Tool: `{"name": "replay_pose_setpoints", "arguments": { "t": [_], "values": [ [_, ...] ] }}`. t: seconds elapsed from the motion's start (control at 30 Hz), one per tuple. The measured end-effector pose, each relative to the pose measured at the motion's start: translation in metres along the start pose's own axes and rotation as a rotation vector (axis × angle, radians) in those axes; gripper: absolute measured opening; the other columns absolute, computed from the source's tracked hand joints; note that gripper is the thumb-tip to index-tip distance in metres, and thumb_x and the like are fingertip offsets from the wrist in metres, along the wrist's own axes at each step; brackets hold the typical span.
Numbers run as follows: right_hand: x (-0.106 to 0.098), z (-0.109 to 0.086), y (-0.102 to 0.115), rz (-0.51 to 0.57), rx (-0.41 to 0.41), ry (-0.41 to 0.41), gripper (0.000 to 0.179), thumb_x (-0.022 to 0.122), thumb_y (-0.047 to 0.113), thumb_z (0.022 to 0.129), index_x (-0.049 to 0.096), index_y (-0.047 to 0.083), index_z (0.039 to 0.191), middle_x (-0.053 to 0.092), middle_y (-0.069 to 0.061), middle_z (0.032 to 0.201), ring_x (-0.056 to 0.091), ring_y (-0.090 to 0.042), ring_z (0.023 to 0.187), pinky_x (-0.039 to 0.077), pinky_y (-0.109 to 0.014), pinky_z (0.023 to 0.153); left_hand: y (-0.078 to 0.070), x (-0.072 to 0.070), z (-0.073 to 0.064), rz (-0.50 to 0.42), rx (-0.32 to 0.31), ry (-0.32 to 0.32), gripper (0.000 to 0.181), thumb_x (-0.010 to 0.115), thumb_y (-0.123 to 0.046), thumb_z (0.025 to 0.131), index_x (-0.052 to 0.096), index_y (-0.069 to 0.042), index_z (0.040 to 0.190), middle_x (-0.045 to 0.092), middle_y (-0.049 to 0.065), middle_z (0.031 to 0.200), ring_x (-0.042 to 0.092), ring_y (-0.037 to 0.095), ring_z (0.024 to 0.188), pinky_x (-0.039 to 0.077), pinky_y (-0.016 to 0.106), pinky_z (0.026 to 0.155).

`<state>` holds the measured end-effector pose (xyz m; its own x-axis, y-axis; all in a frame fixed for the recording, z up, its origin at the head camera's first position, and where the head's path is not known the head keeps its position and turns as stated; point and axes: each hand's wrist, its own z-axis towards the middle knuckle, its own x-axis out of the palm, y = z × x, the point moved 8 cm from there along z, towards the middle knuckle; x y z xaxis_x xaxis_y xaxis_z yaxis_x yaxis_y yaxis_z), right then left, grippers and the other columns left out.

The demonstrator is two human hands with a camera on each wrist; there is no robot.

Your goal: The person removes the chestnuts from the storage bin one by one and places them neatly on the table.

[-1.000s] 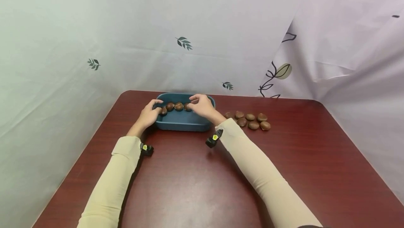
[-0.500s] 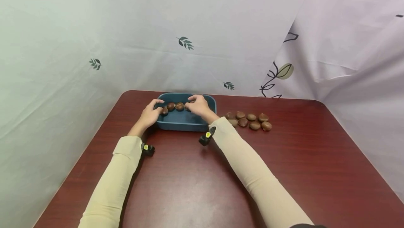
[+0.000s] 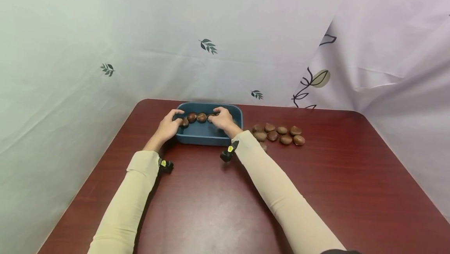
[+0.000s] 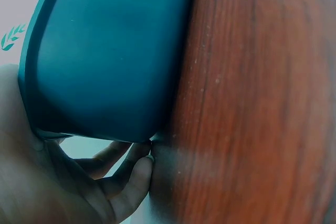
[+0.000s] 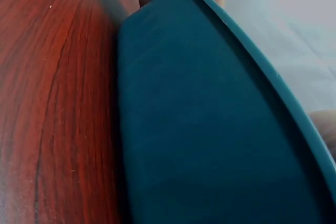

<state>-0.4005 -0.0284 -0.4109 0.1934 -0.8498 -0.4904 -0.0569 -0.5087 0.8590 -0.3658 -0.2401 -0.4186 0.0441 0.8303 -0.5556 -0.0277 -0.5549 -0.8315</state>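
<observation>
Plain, long cream sleeves cover both arms: the left sleeve (image 3: pixel 119 211), at 7 o'clock, looks yellower and ends in a broad cuff (image 3: pixel 143 161); the right sleeve (image 3: pixel 281 197) runs to 5 o'clock. Each wrist wears a small black camera (image 3: pixel 167 167) with a yellow mark (image 3: pixel 163 163).

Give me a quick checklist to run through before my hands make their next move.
1. Blue tray flat on the table: ok, it looks level.
2. Left hand on the tray: ok, it grips the left end.
3. Right hand over the tray: ok, fingers inside the rim.
4. Chestnut between the right thumb and fingers: cannot tell, the hand hides it.
5. Table right of the tray free of loose chestnuts: not ok, a group lies there.
6. Loose chestnuts all fully in sight: not ok, the right sleeve partly covers one.
</observation>
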Motion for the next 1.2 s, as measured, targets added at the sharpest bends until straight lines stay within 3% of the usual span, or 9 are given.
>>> {"name": "replay_pose_setpoints", "arguments": {
  "t": [0.17, 0.47, 0.73, 1.0, 1.2],
  "values": [
    [-0.0011, 0.0013, -0.0014, 0.02, 0.018, 0.01, 0.043, 0.064, 0.018, 0.094, 0.057, 0.012, 0.136, 0.059, -0.012, 0.125, 0.061, -0.024, 0.071, 0.05, -0.032, 0.057, -0.0033, -0.0001, 0.0014, 0.003, 0.008, 0.003, 0.042, 0.038, -0.022, 0.104, 0.043, -0.013, 0.144, 0.029, 0.018, 0.158, 0.034, 0.041, 0.138, 0.026, 0.06, 0.11],
    [-0.0049, 0.0044, 0.0008, -0.066, -0.041, -0.041, 0.031, 0.071, 0.02, 0.092, 0.068, 0.012, 0.122, 0.068, -0.008, 0.113, 0.062, -0.026, 0.104, 0.051, -0.039, 0.085, -0.0058, -0.0025, 0.0026, 0.011, 0.002, -0.005, 0.043, 0.037, -0.022, 0.103, 0.043, -0.013, 0.144, 0.028, 0.018, 0.159, 0.033, 0.04, 0.139, 0.025, 0.06, 0.111],
    [-0.0052, 0.0035, -0.0039, -0.089, -0.023, -0.068, 0.022, 0.072, 0.021, 0.092, 0.068, 0.013, 0.112, 0.063, -0.009, 0.11, 0.058, -0.028, 0.1, 0.05, -0.04, 0.08, -0.004, 0.0013, 0.0021, 0.006, -0.004, 0.01, 0.042, 0.037, -0.023, 0.104, 0.042, -0.014, 0.145, 0.027, 0.017, 0.159, 0.033, 0.04, 0.139, 0.026, 0.06, 0.111],
    [-0.002, 0.0038, -0.0053, -0.099, -0.01, -0.097, 0.025, 0.071, 0.021, 0.093, 0.068, 0.012, 0.115, 0.067, -0.006, 0.102, 0.059, -0.024, 0.098, 0.05, -0.038, 0.081, -0.001, 0.0012, 0.0008, 0.006, -0.004, 0.005, 0.042, 0.037, -0.021, 0.104, 0.043, -0.013, 0.145, 0.027, 0.018, 0.159, 0.033, 0.041, 0.138, 0.026, 0.06, 0.11],
    [-0.003, 0.005, -0.0065, -0.131, 0.003, -0.123, 0.025, 0.071, 0.026, 0.093, 0.069, 0.011, 0.113, 0.068, -0.007, 0.106, 0.061, -0.025, 0.099, 0.05, -0.039, 0.082, 0.0005, 0.0015, 0.0031, 0.012, 0.011, 0.008, 0.042, 0.037, -0.021, 0.104, 0.043, -0.012, 0.145, 0.028, 0.019, 0.158, 0.032, 0.041, 0.139, 0.026, 0.06, 0.109]
  ]
}}
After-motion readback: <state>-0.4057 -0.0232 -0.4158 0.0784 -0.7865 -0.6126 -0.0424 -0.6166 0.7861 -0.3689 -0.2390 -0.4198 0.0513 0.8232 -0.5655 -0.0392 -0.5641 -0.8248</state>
